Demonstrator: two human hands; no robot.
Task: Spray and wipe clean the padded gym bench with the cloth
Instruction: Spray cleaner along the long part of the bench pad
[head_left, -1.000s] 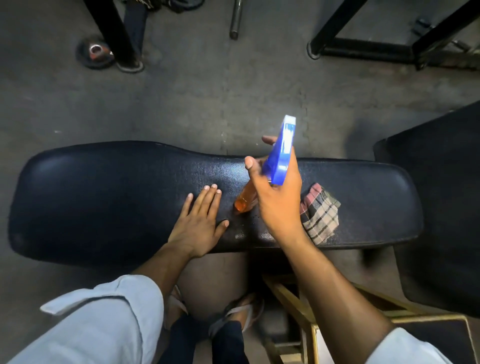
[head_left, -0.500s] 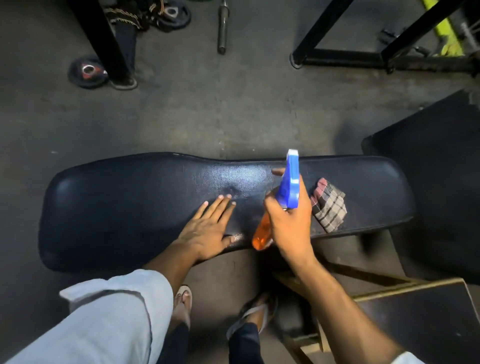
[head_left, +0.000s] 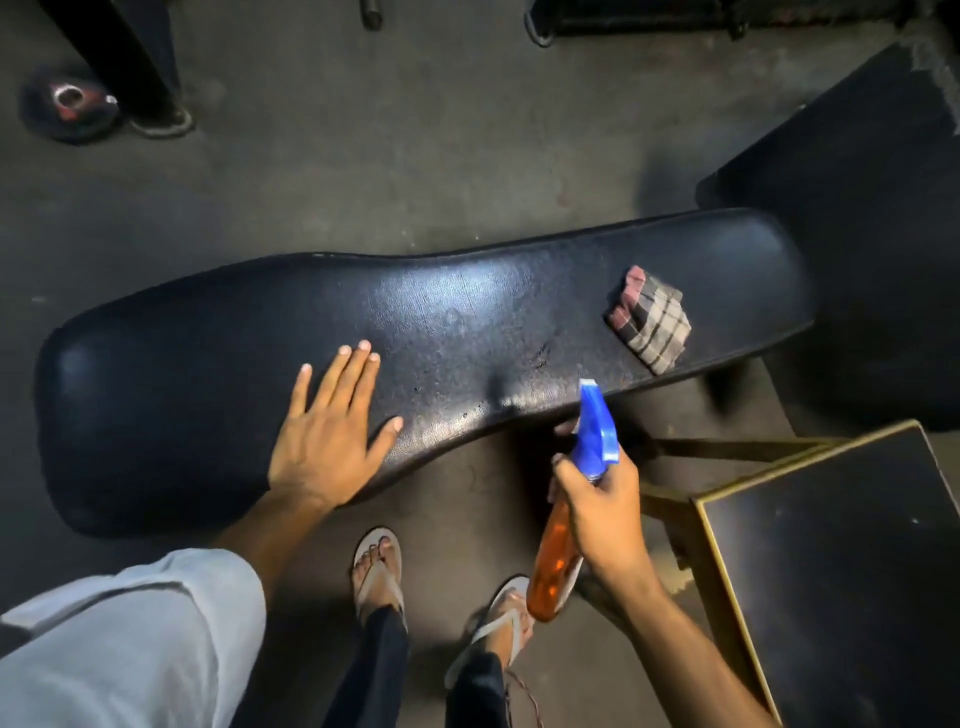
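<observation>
The black padded bench (head_left: 171, 374) stretches across the middle of the view, its surface glistening with wet specks near the centre. A checked cloth (head_left: 650, 323) lies crumpled on the bench's right end, untouched. My left hand (head_left: 328, 435) rests flat on the padding, fingers spread. Off the bench's near edge, my right hand (head_left: 602, 512) grips an orange spray bottle (head_left: 555, 564) with a blue trigger head whose nozzle points up toward the padding.
A black stool with a brass-coloured frame (head_left: 711, 551) stands at the lower right. Another dark pad (head_left: 862, 218) sits beyond the bench's right end. A weight plate (head_left: 67, 109) and rack legs are on the concrete floor at the back. My sandalled feet (head_left: 379, 571) stand below the bench.
My right hand has pulled the spray bottle back off the bench toward me and lower. The cloth is fully uncovered now. My left hand stays flat on the padding.
</observation>
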